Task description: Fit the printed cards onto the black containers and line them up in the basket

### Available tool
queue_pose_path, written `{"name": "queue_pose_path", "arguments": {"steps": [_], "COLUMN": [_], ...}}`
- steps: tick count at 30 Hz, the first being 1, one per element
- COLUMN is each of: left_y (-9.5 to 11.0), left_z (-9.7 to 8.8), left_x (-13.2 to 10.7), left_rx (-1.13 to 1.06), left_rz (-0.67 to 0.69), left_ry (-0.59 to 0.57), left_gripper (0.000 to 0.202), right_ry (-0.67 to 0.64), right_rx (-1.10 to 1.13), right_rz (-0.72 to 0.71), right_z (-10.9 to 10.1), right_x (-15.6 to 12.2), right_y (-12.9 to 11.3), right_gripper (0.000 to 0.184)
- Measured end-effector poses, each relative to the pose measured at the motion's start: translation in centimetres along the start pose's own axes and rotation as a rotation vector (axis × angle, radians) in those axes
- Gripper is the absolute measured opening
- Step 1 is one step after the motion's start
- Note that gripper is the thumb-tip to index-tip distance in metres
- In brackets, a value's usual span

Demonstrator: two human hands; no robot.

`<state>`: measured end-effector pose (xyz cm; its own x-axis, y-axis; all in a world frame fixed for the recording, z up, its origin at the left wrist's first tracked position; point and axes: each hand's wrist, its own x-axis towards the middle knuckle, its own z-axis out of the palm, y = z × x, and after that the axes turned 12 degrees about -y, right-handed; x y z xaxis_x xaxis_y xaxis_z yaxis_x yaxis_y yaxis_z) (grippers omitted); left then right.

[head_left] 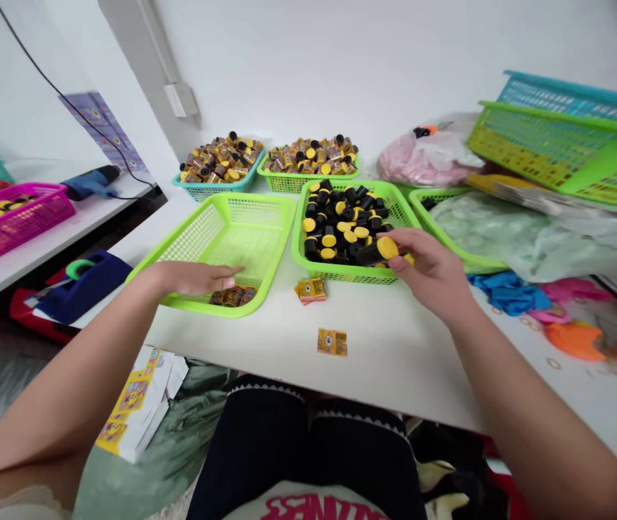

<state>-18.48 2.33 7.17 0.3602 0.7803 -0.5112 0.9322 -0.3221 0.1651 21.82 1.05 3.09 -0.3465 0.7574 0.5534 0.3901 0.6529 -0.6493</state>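
Note:
My right hand (430,269) grips a black cylinder with a yellow cap (378,251), holding it just above the front rim of a lime green mesh basket (355,271). That basket is heaped with similar black-and-yellow cylinders (341,227). My left hand (194,280) lies flat over the near rim of a second lime green basket (227,238), with nothing in its fingers. Just below its fingertips, a few small printed packets (233,295) lie inside that basket. Two small printed cards (311,290) (332,342) lie on the white table (395,368) between and below my hands.
Behind stand a teal basket (216,162) and a green basket (308,159) of wrapped cylinders. To the right are plastic bags (536,235), blue gloves (508,292) and stacked baskets (563,148). A side table at left holds a pink basket (16,220) and a blue glue gun (92,180).

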Motion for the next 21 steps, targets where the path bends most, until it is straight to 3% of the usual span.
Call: {"name": "queue_pose_path", "arguments": {"steps": [2,3,5,7,8,11,13,15,17,19,21], "left_y": [3.2,5.3,10.0,14.2,15.8,18.3,18.3,17.6,16.9,16.4,16.2], "left_z": [1.1,2.2,5.3,9.4,11.6,16.8,18.7,19.3,18.7,16.9,14.2], "left_x": [-1.3,-1.9,-2.5,-2.1,-1.6,0.0,0.0,-1.1,-2.8,-4.1,-4.2], "left_rx": [-0.004,-0.013,-0.032,0.087,0.176,0.346,0.424,0.497,0.502,0.357,0.050], "left_rz": [0.024,0.058,0.227,0.451,0.466,0.349,0.337,0.387,0.480,0.619,0.696], "left_ry": [0.200,0.354,0.577,0.536,0.523,0.507,0.518,0.549,0.563,0.516,0.442], "left_gripper": [0.052,0.050,0.046,0.044,0.049,0.062,0.061,0.051,0.042,0.044,0.040], "right_ry": [0.106,0.149,0.191,0.190,0.181,0.110,0.040,-0.003,-0.013,-0.014,-0.026], "right_rx": [0.107,0.160,0.252,0.316,0.337,0.392,0.456,0.534,0.607,0.683,0.756], "right_rz": [-0.009,0.007,0.054,0.098,0.116,0.158,0.176,0.200,0.221,0.226,0.217], "right_z": [0.8,1.1,1.6,2.0,2.2,2.7,3.1,3.4,3.6,3.8,3.8], "right_x": [-1.4,-1.9,-2.5,-2.7,-2.7,-2.8,-3.0,-3.1,-3.2,-3.2,-3.1], "right_y": [0.0,0.1,0.1,0.0,-0.1,-0.4,-0.3,-0.1,0.2,0.4,0.3], "right_gripper": [0.029,0.030,0.035,0.038,0.039,0.039,0.039,0.039,0.042,0.050,0.055]}}
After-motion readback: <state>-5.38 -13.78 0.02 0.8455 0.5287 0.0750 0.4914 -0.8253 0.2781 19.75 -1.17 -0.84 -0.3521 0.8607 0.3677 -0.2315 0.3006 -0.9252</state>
